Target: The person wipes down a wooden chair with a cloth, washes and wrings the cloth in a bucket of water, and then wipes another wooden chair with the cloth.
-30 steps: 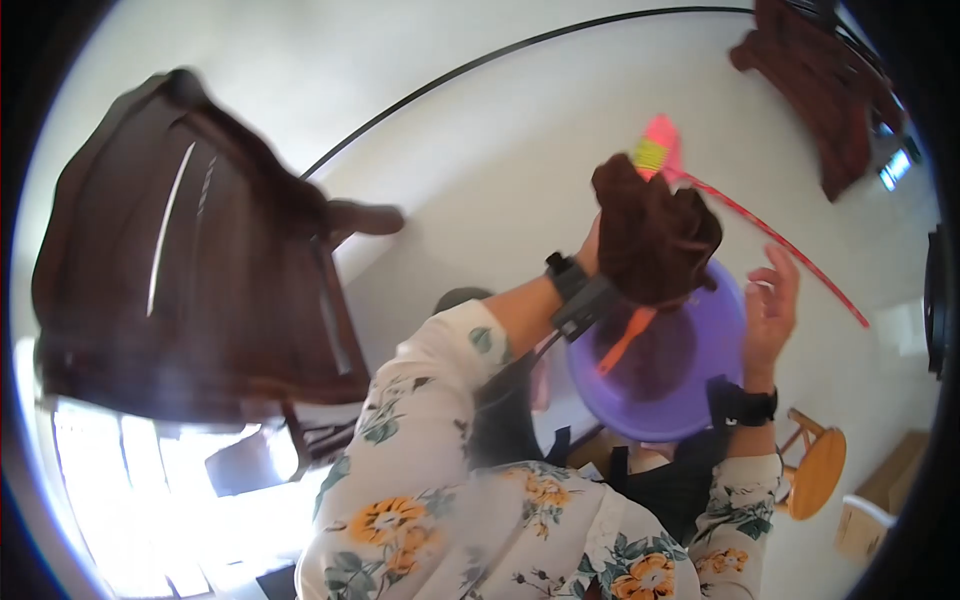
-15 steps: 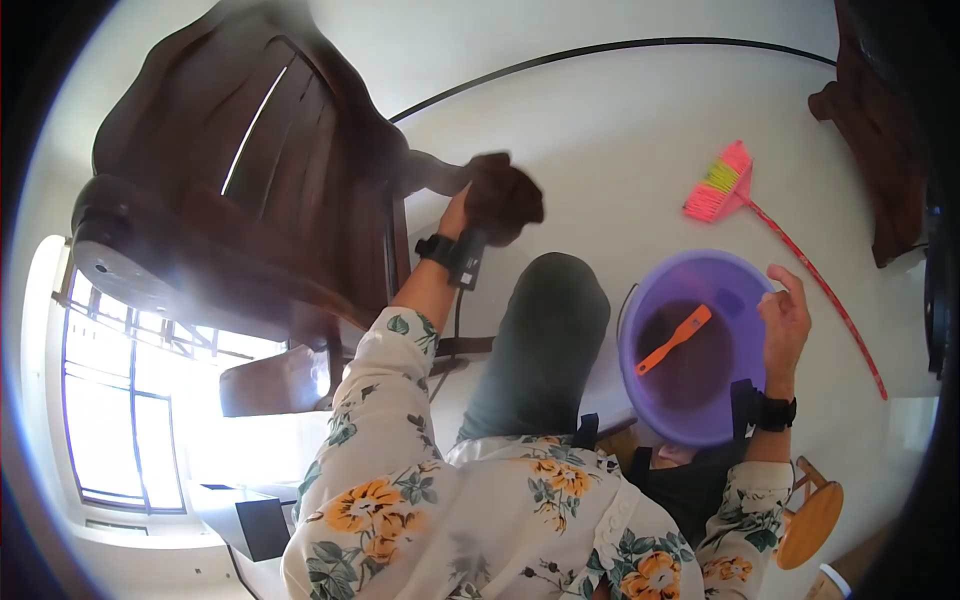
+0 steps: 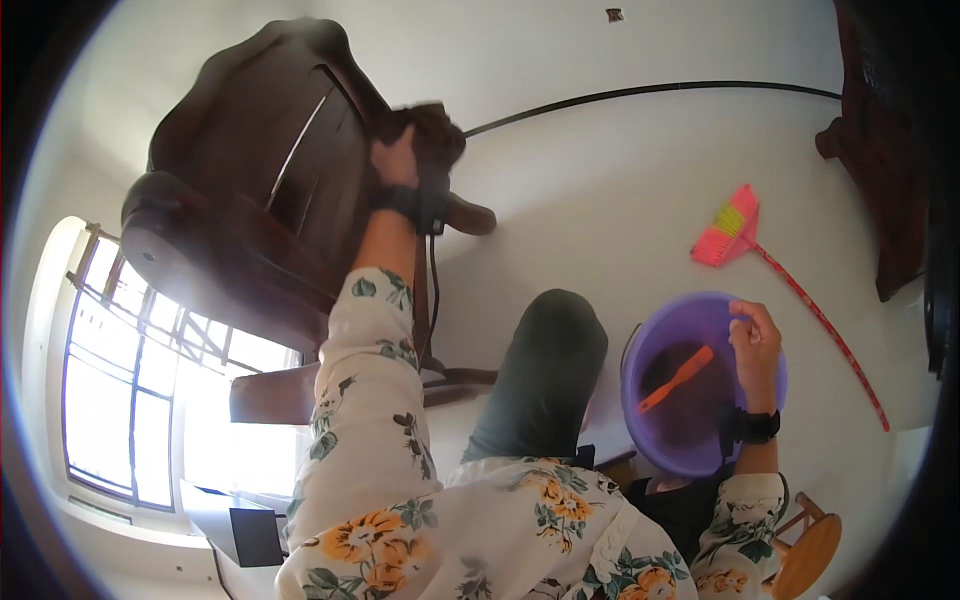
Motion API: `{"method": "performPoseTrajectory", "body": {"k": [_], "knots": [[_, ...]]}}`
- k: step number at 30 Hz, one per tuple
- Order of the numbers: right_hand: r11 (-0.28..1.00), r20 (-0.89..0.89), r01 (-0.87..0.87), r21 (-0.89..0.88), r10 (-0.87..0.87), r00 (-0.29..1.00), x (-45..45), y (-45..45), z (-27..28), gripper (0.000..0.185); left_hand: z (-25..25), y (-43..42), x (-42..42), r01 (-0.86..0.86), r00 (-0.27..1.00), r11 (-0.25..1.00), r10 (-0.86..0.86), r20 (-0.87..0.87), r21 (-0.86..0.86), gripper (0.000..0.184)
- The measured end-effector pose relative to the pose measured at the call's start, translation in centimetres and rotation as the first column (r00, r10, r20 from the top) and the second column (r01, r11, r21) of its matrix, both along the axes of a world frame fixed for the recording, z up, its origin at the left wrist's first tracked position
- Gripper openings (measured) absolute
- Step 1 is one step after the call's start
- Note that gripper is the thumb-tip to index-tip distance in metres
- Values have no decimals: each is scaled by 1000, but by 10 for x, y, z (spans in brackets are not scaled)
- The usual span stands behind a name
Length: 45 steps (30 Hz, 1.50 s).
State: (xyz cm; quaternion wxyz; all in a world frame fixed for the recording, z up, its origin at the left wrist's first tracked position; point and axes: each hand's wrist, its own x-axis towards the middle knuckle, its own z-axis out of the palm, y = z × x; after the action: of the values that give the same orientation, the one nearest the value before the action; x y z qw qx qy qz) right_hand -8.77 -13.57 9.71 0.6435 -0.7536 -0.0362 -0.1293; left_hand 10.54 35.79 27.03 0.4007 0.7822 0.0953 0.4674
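The fingers of the left hand (image 3: 397,160) are closed on a bunched brown cloth (image 3: 433,138), their tips hidden, with the cloth at the side of the dark wooden chair's back (image 3: 290,130), near the chair's curved arm end (image 3: 469,215). The fingers of the right hand (image 3: 757,345) are loosely curled, partly open and holding nothing, over the right side of a purple bucket (image 3: 652,330), in which an orange-handled tool (image 3: 677,379) lies aslant. Beyond the bucket, a pink broom (image 3: 727,232) lies on the pale floor (image 3: 600,200), its red handle slanting away, while a round wooden stool (image 3: 808,556) stands near the right forearm.
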Motion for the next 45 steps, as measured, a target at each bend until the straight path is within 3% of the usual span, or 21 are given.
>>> {"method": "performPoseTrajectory", "body": {"k": [2,4,8,11,12,13,15,17,19,21,23,24,29,34,41,45], "knots": [[999,7,-27,41,26,1000,4,-2,-6,18,52,-45,-7,276,935,953,-236,265,-127,43],[999,17,-18,45,17,1000,3,-4,-8,18,92,-67,-18,345,882,939,-327,339,9,40],[1000,84,-12,-6,13,996,7,-5,-15,17,150,-113,-95,152,861,872,-348,371,465,42],[999,39,-51,15,50,998,4,-5,-10,16,165,-131,-174,215,883,878,-362,299,428,51],[998,35,-57,1,57,998,3,-6,-12,16,171,-125,-196,-252,887,675,-126,444,694,51],[998,32,-61,-15,62,998,3,-8,-16,15,176,-122,-213,-371,832,584,-137,538,722,48],[998,7,-50,-26,51,999,4,-10,-17,13,198,-112,-237,-128,680,659,-485,550,741,42],[1000,-37,-24,-17,23,999,3,-10,-17,13,222,-80,-261,-72,573,640,-602,557,765,36],[1000,-37,-23,-19,22,999,6,-14,-24,13,239,-3,-296,-395,735,565,-278,618,724,41],[999,-60,-18,-34,16,998,6,-15,-26,13,219,21,-306,-549,834,284,116,540,786,53],[998,-107,-8,-62,2,994,6,-15,-24,13,191,43,-307,-493,800,-21,381,463,870,59],[997,-116,-7,-75,-1,993,5,-15,-24,12,171,50,-301,-415,806,-55,440,395,908,59],[994,-117,-40,-100,28,993,3,-16,-31,9,84,78,-289,-223,830,79,539,147,972,59],[994,-216,-40,-100,18,976,3,-14,-36,9,41,91,-293,-161,820,185,572,27,970,59],[978,-306,-131,-165,76,949,-1,-2,-45,9,4,112,-303,-116,792,273,606,-77,955,58],[991,-271,-88,-104,57,961,0,-12,-53,10,21,129,-305,-198,774,272,633,-20,942,58]]}}
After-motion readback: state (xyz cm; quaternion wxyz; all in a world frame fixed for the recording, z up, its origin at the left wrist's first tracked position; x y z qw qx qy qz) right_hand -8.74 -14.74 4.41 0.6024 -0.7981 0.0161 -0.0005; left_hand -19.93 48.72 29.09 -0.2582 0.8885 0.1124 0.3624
